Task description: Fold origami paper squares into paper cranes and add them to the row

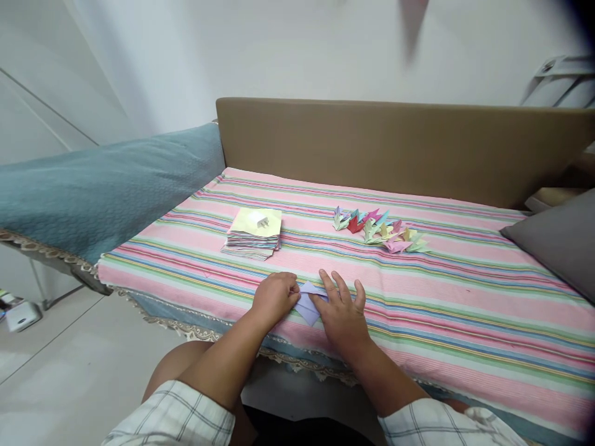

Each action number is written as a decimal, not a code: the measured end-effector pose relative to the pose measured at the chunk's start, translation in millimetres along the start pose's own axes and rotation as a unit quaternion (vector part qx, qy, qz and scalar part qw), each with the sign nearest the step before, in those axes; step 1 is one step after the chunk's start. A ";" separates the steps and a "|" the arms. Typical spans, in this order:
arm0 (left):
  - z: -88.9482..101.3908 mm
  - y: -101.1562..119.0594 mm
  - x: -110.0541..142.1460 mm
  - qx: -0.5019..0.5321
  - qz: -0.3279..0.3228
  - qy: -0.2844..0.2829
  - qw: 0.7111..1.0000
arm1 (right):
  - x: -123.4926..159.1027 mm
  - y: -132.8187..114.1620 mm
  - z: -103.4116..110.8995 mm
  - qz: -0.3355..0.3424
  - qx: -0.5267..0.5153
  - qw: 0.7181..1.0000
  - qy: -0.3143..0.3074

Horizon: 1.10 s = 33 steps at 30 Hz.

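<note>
A small folded piece of lavender origami paper [307,308] lies on the striped cloth near the front edge of the sofa. At its left corner, my left hand [275,298] is closed, thumb and forefinger pinching the paper. My right hand [343,310] rests on the other side with its fingers spread, its thumb pressing on the fold. Beyond my left hand stands a stack of coloured square paper [253,238] with a yellow sheet on top. Farther back to the right sit several folded paper cranes [379,230] in rows, in many colours.
The pink striped cloth [465,272] covers the sofa seat. Behind it rises the brown backrest [372,145], with a blue-covered armrest [116,186] at the left. A grey cushion [558,238] leans at the right edge. A white object [23,316] sits on the floor at the left.
</note>
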<state>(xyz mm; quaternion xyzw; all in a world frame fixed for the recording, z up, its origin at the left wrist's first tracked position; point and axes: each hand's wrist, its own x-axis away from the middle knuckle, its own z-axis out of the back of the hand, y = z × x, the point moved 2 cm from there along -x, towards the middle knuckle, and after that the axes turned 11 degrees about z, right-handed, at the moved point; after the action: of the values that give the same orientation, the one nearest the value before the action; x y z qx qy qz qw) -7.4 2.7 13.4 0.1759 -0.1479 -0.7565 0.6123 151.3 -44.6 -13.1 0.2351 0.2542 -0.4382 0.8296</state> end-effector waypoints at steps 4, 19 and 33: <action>-0.4 3.5 1.6 -0.016 -0.004 0.008 1.000 | -0.1 -0.7 -0.3 -0.003 0.003 1.000 0.000; -8.5 -8.5 5.3 -0.062 -0.175 0.000 0.983 | 3.7 3.0 -1.2 -0.031 -0.014 0.999 0.001; -7.3 -0.9 12.3 -0.019 -0.155 0.009 0.988 | 4.5 7.8 2.7 -0.054 -0.053 0.997 -0.007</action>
<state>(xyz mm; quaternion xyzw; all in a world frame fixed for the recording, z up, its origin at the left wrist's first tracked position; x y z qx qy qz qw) -7.2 -9.3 5.4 0.1913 -0.0988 -0.8432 0.4925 160.7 -45.1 -12.6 0.1738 0.2832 -0.4696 0.8180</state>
